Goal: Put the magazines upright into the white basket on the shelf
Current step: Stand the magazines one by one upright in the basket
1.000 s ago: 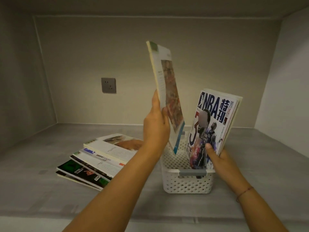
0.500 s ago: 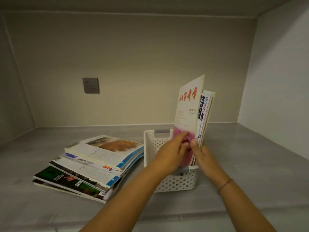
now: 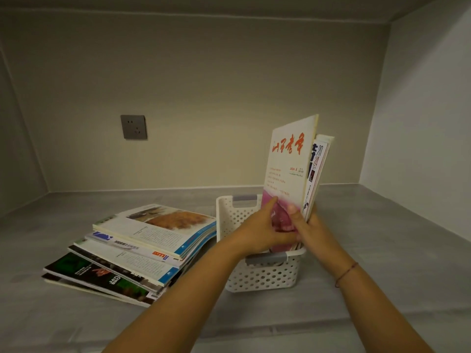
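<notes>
A white perforated basket point(image 3: 262, 277) with grey handles stands on the grey shelf. Two magazines stand upright in its right side: a pale one with red lettering and a pink lower cover point(image 3: 289, 171), and behind it the NBA magazine point(image 3: 317, 169), of which only a strip shows. My left hand point(image 3: 257, 231) lies flat against the pink cover, fingers pressing it. My right hand point(image 3: 307, 226) grips both magazines from the right, thumb on the front cover. A slanted stack of several magazines point(image 3: 137, 248) lies flat to the left of the basket.
The shelf is a deep niche with a back wall, a left wall and a right side wall point(image 3: 420, 138). A grey power socket point(image 3: 133, 127) is set in the back wall. The basket's left half holds no magazine.
A second earlier my left hand held the pale magazine high above the basket. It now stands in the basket against the NBA magazine, with both hands pressing the pair together.
</notes>
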Demonstrator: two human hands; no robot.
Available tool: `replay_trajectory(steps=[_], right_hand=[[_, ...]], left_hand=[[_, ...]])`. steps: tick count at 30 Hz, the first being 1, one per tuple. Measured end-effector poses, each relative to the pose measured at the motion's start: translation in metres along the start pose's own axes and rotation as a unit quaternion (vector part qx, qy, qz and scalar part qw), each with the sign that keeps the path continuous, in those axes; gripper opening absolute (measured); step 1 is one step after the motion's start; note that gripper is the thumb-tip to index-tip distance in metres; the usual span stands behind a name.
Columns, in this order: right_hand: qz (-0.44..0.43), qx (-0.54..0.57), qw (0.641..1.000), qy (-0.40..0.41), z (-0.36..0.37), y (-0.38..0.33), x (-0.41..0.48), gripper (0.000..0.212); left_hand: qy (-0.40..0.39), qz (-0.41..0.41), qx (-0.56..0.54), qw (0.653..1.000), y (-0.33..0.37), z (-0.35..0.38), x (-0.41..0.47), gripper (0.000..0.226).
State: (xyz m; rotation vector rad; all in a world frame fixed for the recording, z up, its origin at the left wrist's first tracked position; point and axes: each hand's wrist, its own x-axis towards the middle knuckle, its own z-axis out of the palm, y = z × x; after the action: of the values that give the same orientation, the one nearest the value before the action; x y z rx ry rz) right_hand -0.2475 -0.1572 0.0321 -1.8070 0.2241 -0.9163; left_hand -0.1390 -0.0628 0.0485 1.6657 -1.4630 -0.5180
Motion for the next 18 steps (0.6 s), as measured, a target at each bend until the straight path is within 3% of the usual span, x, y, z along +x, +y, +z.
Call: replay_trajectory(steps=[4, 7, 10, 14, 18], right_hand=[[0.006, -0.016, 1.0, -0.003, -0.003, -0.002, 0.001, 0.055], [0.007, -0.045, 0.999, -0.015, -0.005, 0.0, 0.001, 0.058], [-0.001, -0.055, 0.998, -0.03, -0.003, -0.003, 0.001, 0.058], [-0.017, -0.038, 0.998, -0.045, 0.0, -0.004, 0.002, 0.066], [-0.004, -0.026, 0.999, -0.027, 0.002, -0.003, 0.0, 0.082]], left_hand=[[-0.032, -0.018, 0.06, 0.998, 0.001, 0.001, 0.003, 0.101], [-0.061, -0.03, 0.103, 0.992, -0.009, -0.008, 0.001, 0.095], [-0.096, -0.044, 0.024, 0.994, -0.011, -0.016, -0.001, 0.091], [-0.05, -0.036, -0.079, 0.995, -0.007, -0.017, 0.001, 0.094], [-0.057, -0.02, -0.03, 0.998, -0.01, -0.007, 0.001, 0.097]])
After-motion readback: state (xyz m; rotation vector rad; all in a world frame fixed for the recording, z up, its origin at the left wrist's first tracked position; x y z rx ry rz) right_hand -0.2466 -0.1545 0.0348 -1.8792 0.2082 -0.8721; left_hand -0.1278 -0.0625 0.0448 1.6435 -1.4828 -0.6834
